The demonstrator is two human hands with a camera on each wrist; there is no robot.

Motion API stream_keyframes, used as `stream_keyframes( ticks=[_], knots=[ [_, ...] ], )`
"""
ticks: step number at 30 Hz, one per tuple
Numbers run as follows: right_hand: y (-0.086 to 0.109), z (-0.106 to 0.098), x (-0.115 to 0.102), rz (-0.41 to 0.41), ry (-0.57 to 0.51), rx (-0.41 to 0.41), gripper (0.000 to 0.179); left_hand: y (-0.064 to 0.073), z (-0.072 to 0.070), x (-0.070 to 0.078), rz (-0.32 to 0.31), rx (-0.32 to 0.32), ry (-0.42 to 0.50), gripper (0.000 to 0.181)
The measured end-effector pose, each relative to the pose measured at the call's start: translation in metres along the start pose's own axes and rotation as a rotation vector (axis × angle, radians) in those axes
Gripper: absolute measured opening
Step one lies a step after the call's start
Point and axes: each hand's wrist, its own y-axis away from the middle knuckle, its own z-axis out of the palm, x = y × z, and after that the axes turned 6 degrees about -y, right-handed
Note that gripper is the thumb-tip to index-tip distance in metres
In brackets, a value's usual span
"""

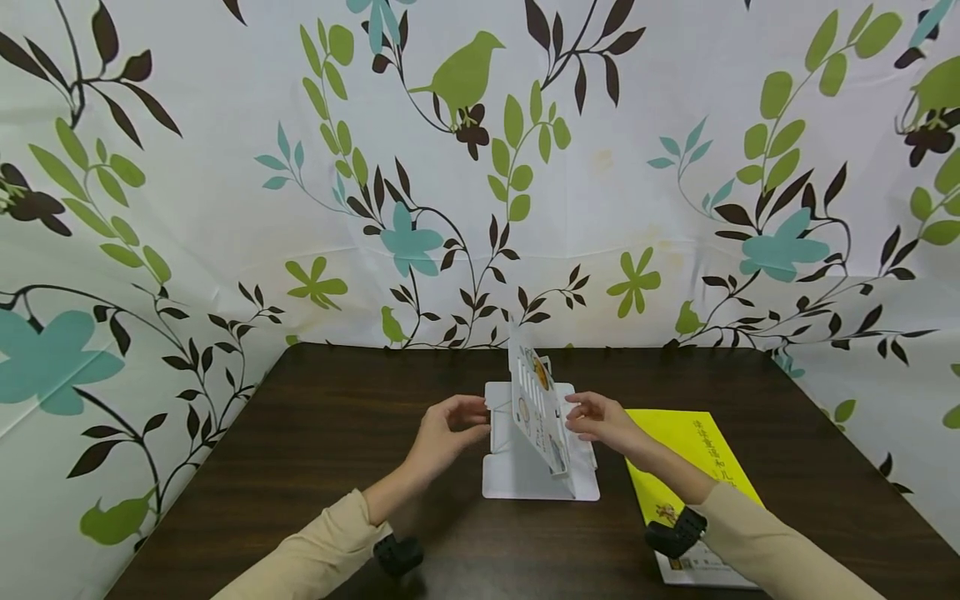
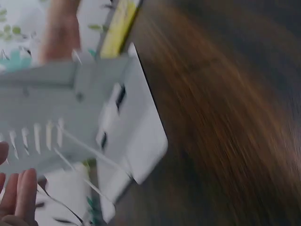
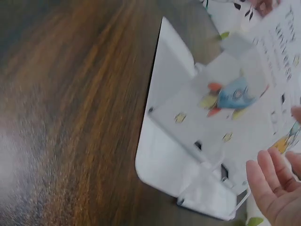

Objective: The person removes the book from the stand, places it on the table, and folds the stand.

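Observation:
A white folding book stand stands on the dark table, its panel upright and seen nearly edge-on in the head view. Printed drawings cover the panel's front, among them a blue rocket. In the left wrist view the plain back shows slots and a wire support reaching to the white base. My left hand is at the stand's left side, fingers loosely bent beside the wire. On the printed side, my right hand has its fingers spread close to the panel; contact cannot be told.
A yellow book lies flat to the right, partly under my right forearm. The dark wooden table runs back to a patterned cloth hanging behind it. Black wrist straps sit on both sleeves.

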Motion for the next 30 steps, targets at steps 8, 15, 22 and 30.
stream_keyframes(
  ticks=[8,15,22,30],
  knots=[
    [0.011,0.015,-0.011,-0.209,0.036,-0.103,0.057,-0.007,-0.007,-0.033,-0.095,-0.152,-0.102,0.033],
    [0.012,0.028,-0.012,-0.36,0.084,-0.094,0.065,-0.012,0.004,-0.046,-0.111,-0.251,-0.141,0.03],
    [0.011,0.036,-0.014,-0.381,0.134,-0.07,0.071,-0.015,0.019,-0.051,-0.095,-0.266,-0.158,0.025],
    [0.009,0.04,-0.007,-0.434,0.16,-0.061,0.07,-0.017,0.025,-0.054,-0.127,-0.254,-0.193,0.021]
  ],
)
